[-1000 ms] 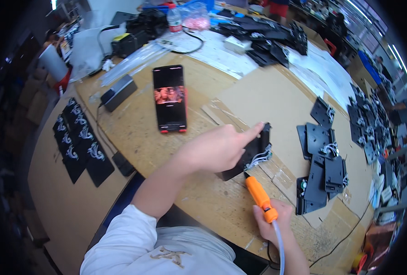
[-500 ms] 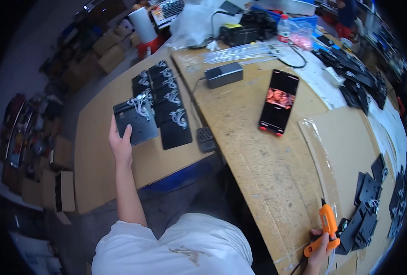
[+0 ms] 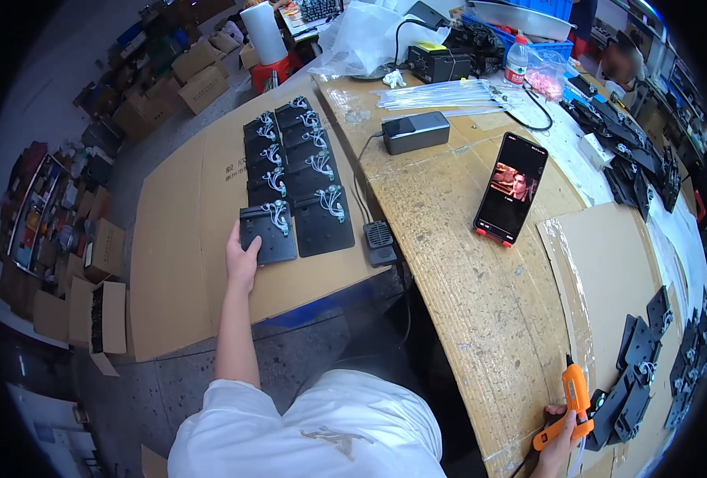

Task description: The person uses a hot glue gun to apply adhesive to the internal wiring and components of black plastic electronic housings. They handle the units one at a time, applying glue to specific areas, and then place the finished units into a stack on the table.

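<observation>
My left hand (image 3: 243, 256) grips the near-left edge of a black plate (image 3: 267, 240) that carries white wires and a small green board. That plate is at the near end of the left of two rows of similar black plates (image 3: 322, 227), on a cardboard sheet (image 3: 178, 263). Whether it rests fully on the sheet I cannot tell. At the lower right, my right hand (image 3: 560, 440) is wrapped round the handle of an orange glue gun (image 3: 576, 390), its dark nozzle pointing away from me. Several black plates (image 3: 626, 398) lie just right of the glue gun.
A phone (image 3: 511, 187) leans on a red stand on the wooden table (image 3: 441, 263). Behind it are a grey power box (image 3: 415, 132), clear sticks (image 3: 441, 94) and a bottle (image 3: 517, 60). A black adapter (image 3: 379, 237) sits by the table's left edge. Cardboard boxes (image 3: 108, 319) stand on the floor at left.
My left hand has brought the black plate down to the near end of the left row, in line with the others. My right hand still holds the glue gun, and the view has shifted slightly.
</observation>
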Tool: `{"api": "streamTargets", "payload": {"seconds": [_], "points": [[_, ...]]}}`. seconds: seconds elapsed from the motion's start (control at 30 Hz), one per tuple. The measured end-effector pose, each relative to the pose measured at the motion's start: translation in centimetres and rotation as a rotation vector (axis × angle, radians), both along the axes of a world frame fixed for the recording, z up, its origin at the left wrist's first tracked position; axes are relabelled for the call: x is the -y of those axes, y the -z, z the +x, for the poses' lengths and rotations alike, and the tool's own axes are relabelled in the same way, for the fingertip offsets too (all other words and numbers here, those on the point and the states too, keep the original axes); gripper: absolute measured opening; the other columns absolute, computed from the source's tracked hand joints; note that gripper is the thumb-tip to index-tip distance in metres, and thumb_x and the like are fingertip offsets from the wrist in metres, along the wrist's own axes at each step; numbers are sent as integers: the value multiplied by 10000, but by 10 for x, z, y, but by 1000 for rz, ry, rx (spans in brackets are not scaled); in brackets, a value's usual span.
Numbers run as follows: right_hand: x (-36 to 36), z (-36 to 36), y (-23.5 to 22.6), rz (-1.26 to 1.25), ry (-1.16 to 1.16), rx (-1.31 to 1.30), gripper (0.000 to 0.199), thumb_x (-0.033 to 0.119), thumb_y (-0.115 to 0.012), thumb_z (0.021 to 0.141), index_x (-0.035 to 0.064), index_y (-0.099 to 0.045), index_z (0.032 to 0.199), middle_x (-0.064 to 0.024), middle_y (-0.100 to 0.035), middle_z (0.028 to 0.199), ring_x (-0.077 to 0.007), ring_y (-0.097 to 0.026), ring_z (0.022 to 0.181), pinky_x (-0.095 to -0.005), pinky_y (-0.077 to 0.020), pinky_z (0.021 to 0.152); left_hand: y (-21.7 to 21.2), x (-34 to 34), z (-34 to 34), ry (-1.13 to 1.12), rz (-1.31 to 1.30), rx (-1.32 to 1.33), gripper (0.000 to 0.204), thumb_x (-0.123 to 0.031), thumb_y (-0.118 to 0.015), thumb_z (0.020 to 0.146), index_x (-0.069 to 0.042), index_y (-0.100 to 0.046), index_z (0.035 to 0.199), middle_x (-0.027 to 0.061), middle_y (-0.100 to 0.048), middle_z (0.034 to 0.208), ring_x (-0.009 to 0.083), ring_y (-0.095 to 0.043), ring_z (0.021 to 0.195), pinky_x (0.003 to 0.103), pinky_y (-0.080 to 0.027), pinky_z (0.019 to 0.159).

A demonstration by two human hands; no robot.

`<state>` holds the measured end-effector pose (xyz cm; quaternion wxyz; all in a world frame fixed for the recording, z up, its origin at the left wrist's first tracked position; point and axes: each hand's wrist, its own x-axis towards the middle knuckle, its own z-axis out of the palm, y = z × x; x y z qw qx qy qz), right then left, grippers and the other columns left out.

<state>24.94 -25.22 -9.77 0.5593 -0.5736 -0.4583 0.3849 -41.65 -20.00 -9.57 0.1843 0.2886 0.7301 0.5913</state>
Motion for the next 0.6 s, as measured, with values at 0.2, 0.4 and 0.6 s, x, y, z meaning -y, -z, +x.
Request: {"api": "streamTargets", "payload": {"seconds": [0.2,0.4,0.6], "points": [[5,-16,-19,-38,-44,-15,302,170,-477,1017,-25,-479,1248,-123,-627,901,-216,-640,869,-372,-515,811,12,2,-20,-107,-505,-894,627,-292,-613,921,-35,-400,1452,271,-671,1065,401,-683,924,481,-560,759],[5,-15,-21,-56,-68,-18,289,142,-490,1006,-19,-461,1245,-139,-634,943,-234,-647,875,-402,-524,840,-46,-5,27,-175,-964,-934,620,-480,-582,899,-131,-483,1401,282,-680,963,464,-649,968,519,-523,840],[7,-17,-19,-10,-47,-44,274,160,-479,1007,8,-452,1234,-130,-623,945,-238,-645,889,-391,-523,831,-56,-4,-8,-202,-558,-894,268,-274,-633,899,-65,-707,1050,202,-708,884,369,-690,884,445,-539,778]]}}
